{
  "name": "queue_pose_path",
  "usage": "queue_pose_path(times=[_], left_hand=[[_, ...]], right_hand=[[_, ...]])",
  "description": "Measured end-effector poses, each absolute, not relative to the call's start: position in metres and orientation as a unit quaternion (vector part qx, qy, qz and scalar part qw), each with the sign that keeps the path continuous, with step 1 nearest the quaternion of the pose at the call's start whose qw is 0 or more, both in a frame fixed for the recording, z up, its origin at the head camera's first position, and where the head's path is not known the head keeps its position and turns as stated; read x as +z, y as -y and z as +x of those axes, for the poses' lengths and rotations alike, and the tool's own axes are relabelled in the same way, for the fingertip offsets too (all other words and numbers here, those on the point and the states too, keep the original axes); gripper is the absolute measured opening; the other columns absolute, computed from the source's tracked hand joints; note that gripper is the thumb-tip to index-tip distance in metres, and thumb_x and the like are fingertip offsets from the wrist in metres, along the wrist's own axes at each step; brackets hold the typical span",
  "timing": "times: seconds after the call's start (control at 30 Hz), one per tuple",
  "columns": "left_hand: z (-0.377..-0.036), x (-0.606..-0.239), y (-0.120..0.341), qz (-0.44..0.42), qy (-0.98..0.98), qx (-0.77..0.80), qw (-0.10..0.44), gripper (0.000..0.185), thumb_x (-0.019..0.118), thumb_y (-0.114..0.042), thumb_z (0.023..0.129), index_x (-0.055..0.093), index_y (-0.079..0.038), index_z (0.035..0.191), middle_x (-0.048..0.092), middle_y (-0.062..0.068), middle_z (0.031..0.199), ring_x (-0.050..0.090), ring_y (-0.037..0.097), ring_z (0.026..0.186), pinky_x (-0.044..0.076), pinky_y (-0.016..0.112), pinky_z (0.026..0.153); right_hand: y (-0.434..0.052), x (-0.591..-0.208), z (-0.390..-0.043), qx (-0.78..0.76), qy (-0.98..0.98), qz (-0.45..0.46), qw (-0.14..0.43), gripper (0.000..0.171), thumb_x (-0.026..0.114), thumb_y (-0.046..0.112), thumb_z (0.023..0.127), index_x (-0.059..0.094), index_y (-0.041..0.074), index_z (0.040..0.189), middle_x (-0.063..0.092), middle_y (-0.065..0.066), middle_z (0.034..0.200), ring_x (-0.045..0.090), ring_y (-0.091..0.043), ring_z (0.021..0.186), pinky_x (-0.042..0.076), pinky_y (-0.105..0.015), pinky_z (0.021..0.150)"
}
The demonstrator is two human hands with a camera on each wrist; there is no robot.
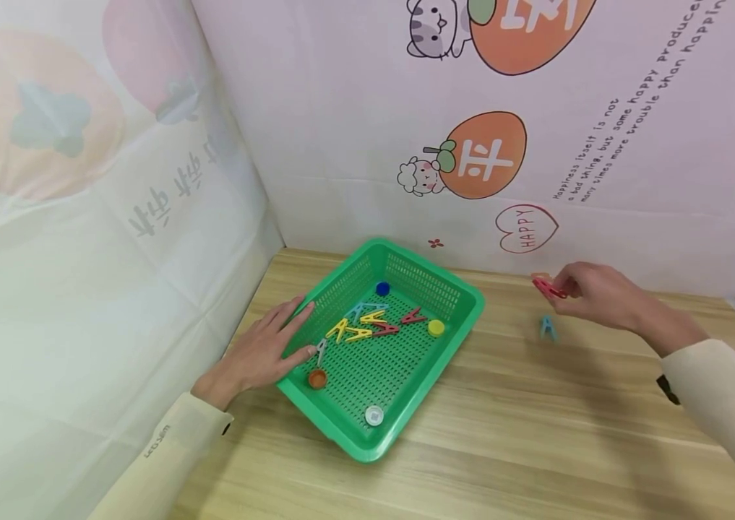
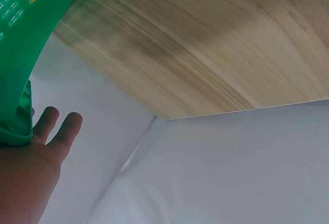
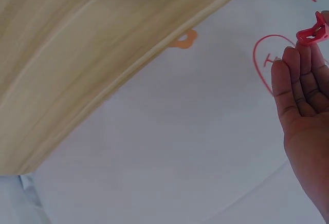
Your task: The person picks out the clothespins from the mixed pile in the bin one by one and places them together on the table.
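Observation:
My right hand pinches a red clothespin above the table's right side; the right wrist view shows the red clothespin at its fingertips. On the tabletop just below that hand lies a blue clothespin. My left hand rests on the left rim of a green plastic basket, its fingers stretched out and its thumb over the rim. In the basket are several clothespins, among them yellow clothespins, red clothespins, blue ones and a grey clothespin.
Bottle caps lie apart along the basket's floor: a blue cap, a yellow cap, an orange-brown cap and a white cap. A printed white cloth hangs behind the wooden table and along its left side.

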State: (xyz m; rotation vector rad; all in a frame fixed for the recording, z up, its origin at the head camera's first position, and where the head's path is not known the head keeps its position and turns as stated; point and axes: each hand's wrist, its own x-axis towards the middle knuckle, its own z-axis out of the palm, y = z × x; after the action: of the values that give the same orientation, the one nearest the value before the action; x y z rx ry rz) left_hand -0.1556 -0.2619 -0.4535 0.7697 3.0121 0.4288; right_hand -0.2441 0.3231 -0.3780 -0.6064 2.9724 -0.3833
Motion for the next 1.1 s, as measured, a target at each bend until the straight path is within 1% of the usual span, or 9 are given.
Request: queue_pose_path(times=[0.17, 0.33, 0.47, 0.63, 0.77, 0.93, 1.1], left_hand=[[-0.156, -0.454, 0.262, 0.247, -0.96, 0.135, -0.001, 0.081, 0.056, -0.05, 0.111, 0.025, -0.013, 0.175, 0.019, 0.015, 0.183, 0.031, 0.049, 0.163, 0.035, 0.066, 0.129], [-0.156, -0.454, 0.261, 0.248, -0.959, 0.134, -0.001, 0.081, 0.056, -0.05, 0.111, 0.025, -0.013, 0.175, 0.018, 0.014, 0.183, 0.031, 0.049, 0.162, 0.035, 0.066, 0.129], [-0.156, -0.454, 0.261, 0.248, -0.96, 0.133, -0.002, 0.081, 0.056, -0.051, 0.111, 0.025, -0.013, 0.175, 0.018, 0.013, 0.184, 0.031, 0.048, 0.163, 0.035, 0.066, 0.128], [-0.155, -0.454, 0.262, 0.247, -0.96, 0.133, -0.003, 0.081, 0.057, -0.05, 0.11, 0.026, -0.013, 0.175, 0.018, 0.014, 0.183, 0.031, 0.048, 0.163, 0.035, 0.065, 0.129], [-0.155, -0.455, 0.261, 0.247, -0.96, 0.133, -0.001, 0.082, 0.058, -0.05, 0.11, 0.025, -0.013, 0.175, 0.019, 0.014, 0.183, 0.031, 0.047, 0.163, 0.035, 0.064, 0.129], [-0.155, -0.454, 0.261, 0.247, -0.959, 0.137, 0.0, 0.082, 0.058, -0.05, 0.11, 0.025, -0.014, 0.175, 0.019, 0.013, 0.183, 0.031, 0.046, 0.164, 0.035, 0.064, 0.13], [-0.155, -0.454, 0.261, 0.246, -0.959, 0.137, -0.001, 0.081, 0.058, -0.05, 0.11, 0.026, -0.014, 0.175, 0.019, 0.012, 0.183, 0.031, 0.046, 0.163, 0.035, 0.065, 0.129]], right_hand=[[-0.34, -0.388, -0.24, -0.134, -0.973, -0.176, 0.059, 0.037, 0.083, 0.026, 0.092, 0.073, -0.005, 0.108, 0.073, -0.01, 0.094, 0.063, -0.021, 0.084, 0.055, -0.038, 0.072], [-0.36, -0.402, -0.235, -0.138, -0.975, -0.165, 0.059, 0.037, 0.083, 0.027, 0.093, 0.074, -0.005, 0.109, 0.073, -0.008, 0.094, 0.063, -0.019, 0.084, 0.055, -0.038, 0.072], [-0.375, -0.414, -0.234, -0.135, -0.976, -0.161, 0.05, 0.033, 0.082, 0.026, 0.094, 0.074, -0.003, 0.106, 0.073, -0.006, 0.092, 0.063, -0.017, 0.082, 0.053, -0.035, 0.069], [-0.393, -0.428, -0.233, -0.14, -0.977, -0.157, 0.037, 0.028, 0.081, 0.026, 0.094, 0.075, -0.001, 0.1, 0.076, -0.005, 0.09, 0.065, -0.016, 0.081, 0.053, -0.032, 0.067], [-0.405, -0.443, -0.231, -0.148, -0.978, -0.139, 0.045, 0.029, 0.08, 0.027, 0.096, 0.076, -0.002, 0.099, 0.077, -0.005, 0.089, 0.066, -0.015, 0.079, 0.053, -0.031, 0.066], [-0.416, -0.459, -0.229, -0.152, -0.979, -0.119, 0.062, 0.032, 0.077, 0.026, 0.098, 0.075, -0.006, 0.1, 0.077, -0.007, 0.087, 0.067, -0.017, 0.076, 0.055, -0.034, 0.065], [-0.42, -0.472, -0.23, -0.166, -0.979, -0.1, 0.066, 0.036, 0.075, 0.027, 0.1, 0.076, -0.008, 0.1, 0.079, -0.015, 0.091, 0.072, -0.027, 0.082, 0.059, -0.042, 0.071]])
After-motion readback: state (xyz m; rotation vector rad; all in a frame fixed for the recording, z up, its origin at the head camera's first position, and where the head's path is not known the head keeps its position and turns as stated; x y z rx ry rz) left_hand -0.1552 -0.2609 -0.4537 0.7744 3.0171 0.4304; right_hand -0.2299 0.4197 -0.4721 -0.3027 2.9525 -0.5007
